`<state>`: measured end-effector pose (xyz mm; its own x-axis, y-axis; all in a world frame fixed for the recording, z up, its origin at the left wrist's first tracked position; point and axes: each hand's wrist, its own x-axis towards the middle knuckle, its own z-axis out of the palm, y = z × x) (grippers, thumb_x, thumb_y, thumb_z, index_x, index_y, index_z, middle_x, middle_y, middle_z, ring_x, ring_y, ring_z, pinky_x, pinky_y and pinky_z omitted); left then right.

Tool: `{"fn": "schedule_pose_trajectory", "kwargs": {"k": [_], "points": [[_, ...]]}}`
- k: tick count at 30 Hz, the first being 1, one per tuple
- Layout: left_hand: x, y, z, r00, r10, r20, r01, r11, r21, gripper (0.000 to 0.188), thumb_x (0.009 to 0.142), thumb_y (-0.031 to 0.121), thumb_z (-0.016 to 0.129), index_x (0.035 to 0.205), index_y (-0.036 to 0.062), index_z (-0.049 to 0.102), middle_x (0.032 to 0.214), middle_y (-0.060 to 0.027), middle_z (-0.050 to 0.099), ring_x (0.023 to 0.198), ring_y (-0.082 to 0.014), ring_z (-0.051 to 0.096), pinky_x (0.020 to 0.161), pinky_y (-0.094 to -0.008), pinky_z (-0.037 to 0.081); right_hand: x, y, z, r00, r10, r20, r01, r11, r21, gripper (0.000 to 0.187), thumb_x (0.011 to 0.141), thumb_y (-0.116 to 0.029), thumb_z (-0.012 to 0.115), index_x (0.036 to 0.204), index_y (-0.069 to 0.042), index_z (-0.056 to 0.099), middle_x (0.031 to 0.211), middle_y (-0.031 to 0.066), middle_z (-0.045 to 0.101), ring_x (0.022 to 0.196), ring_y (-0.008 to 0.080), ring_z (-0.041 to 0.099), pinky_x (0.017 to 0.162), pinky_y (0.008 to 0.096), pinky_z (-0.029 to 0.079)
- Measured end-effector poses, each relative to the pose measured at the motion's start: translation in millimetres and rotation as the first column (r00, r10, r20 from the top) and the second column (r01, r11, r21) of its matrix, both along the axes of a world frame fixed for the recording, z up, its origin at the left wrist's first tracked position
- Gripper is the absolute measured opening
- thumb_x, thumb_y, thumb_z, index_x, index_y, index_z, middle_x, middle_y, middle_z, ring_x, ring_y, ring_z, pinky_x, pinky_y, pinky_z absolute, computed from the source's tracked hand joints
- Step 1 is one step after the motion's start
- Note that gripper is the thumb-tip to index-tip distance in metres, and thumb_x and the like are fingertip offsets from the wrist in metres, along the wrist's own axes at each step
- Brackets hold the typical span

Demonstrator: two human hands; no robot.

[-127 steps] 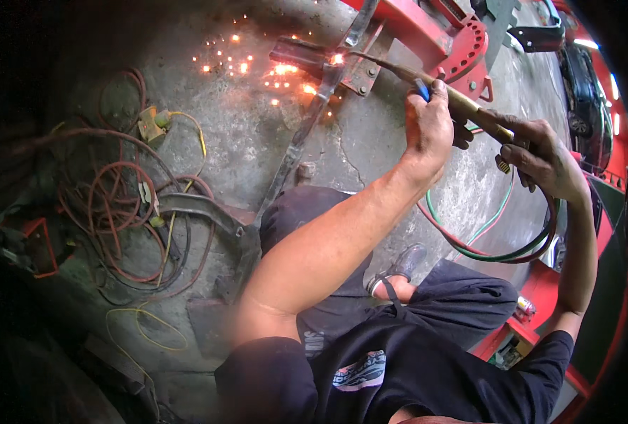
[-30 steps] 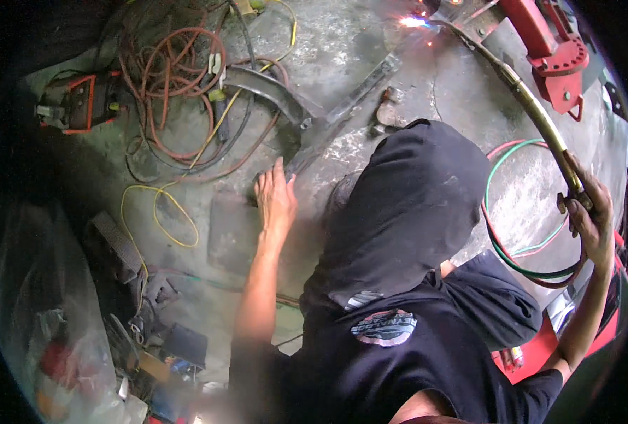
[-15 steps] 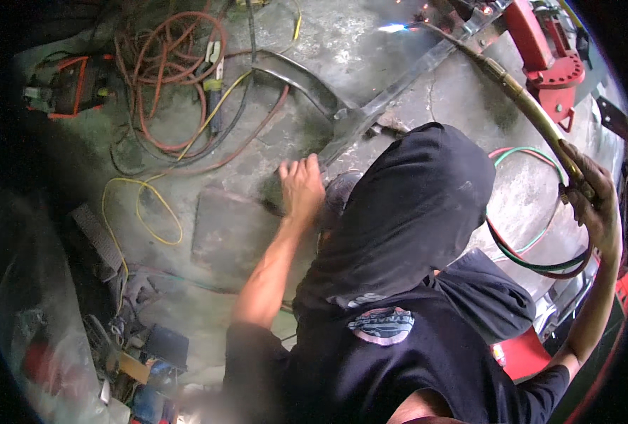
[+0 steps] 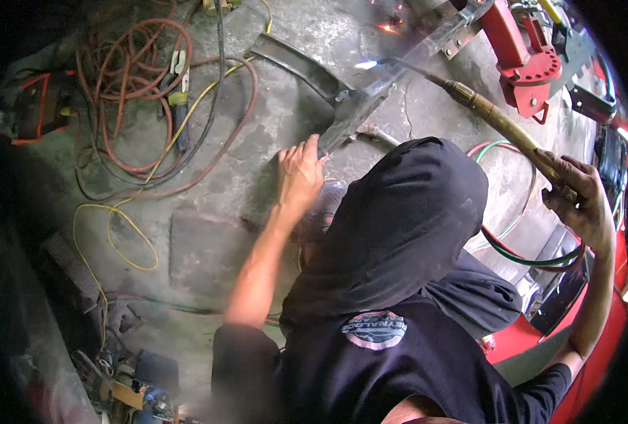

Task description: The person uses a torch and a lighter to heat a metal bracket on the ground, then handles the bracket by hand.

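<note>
My left hand (image 4: pixel 300 173) is wrapped around the near end of a long grey metal bar (image 4: pixel 362 104), which runs from me up to the far right. A curved dark metal arm (image 4: pixel 294 65) branches off it to the left. In my right hand (image 4: pixel 581 201) is a brass gas torch (image 4: pixel 501 121), its fingers closed on the handle. The torch's thin neck reaches over the bar. At its tip burns a small blue-white flame (image 4: pixel 366 64), close to the bar. Red and green hoses (image 4: pixel 533 263) hang below my right hand.
A glowing orange spot (image 4: pixel 388 29) and sparks lie beyond the bar. A red metal stand (image 4: pixel 515 56) is at the far right. Coiled red hose (image 4: pixel 126 92) and yellow cord (image 4: pixel 112 206) cover the left floor, near a flat plate (image 4: pixel 204 244). My bent knee (image 4: pixel 427 205) fills the middle.
The torch has swung so its flame is nearer to me along the bar. My left hand still holds the bar's end. The whole view has shifted slightly.
</note>
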<state>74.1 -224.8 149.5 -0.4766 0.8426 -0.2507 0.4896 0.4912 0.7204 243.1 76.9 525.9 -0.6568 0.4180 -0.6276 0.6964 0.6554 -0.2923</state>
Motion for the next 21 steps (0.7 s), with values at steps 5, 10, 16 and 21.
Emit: {"fn": "schedule_pose_trajectory", "kwargs": {"k": [5,10,16,21], "points": [[-35,-2,3,0.956,-0.189,0.223,0.189,0.982,0.019,0.040,0.099,0.025,0.059,0.128,-0.0024,0.057,0.117,-0.0249,0.067,0.112,-0.0434,0.061,0.098,-0.0506,0.043,-10,-4,1,0.999,-0.003,0.044,0.003,1.000,-0.015,0.064,0.075,0.003,0.066,0.138,-0.006,0.061,0.077,0.0093,0.052,0.066,0.0171,0.052,0.061,0.0340,0.044],[-38,1,0,0.941,-0.181,0.287,0.181,0.983,0.028,0.031,0.097,0.025,0.061,0.114,-0.0004,0.057,0.097,-0.0272,0.066,0.099,-0.0474,0.061,0.086,-0.0536,0.046,1,-3,-6,0.997,0.062,-0.038,-0.063,0.998,-0.025,0.064,0.075,0.000,0.069,0.138,-0.005,0.060,0.081,0.0058,0.051,0.062,0.0134,0.048,0.055,0.0309,0.041],[-30,2,-1,0.964,-0.137,0.227,0.130,0.991,0.046,0.031,0.095,0.020,0.062,0.113,-0.0044,0.057,0.103,-0.0297,0.065,0.098,-0.0493,0.061,0.080,-0.0541,0.048,17,-9,-3,0.996,0.061,-0.061,-0.062,0.998,-0.019,0.068,0.073,-0.001,0.068,0.141,-0.008,0.059,0.075,0.0112,0.053,0.064,0.0230,0.053,0.060,0.0388,0.044],[-8,19,0,0.977,-0.132,0.168,0.125,0.991,0.046,0.026,0.093,0.016,0.064,0.106,-0.0041,0.055,0.100,-0.0292,0.064,0.095,-0.0482,0.061,0.079,-0.0550,0.047,31,-15,-5,0.996,0.013,-0.091,-0.012,1.000,0.018,0.068,0.073,-0.003,0.069,0.140,-0.008,0.059,0.075,0.0119,0.052,0.064,0.0244,0.053,0.062,0.0399,0.044]]}}
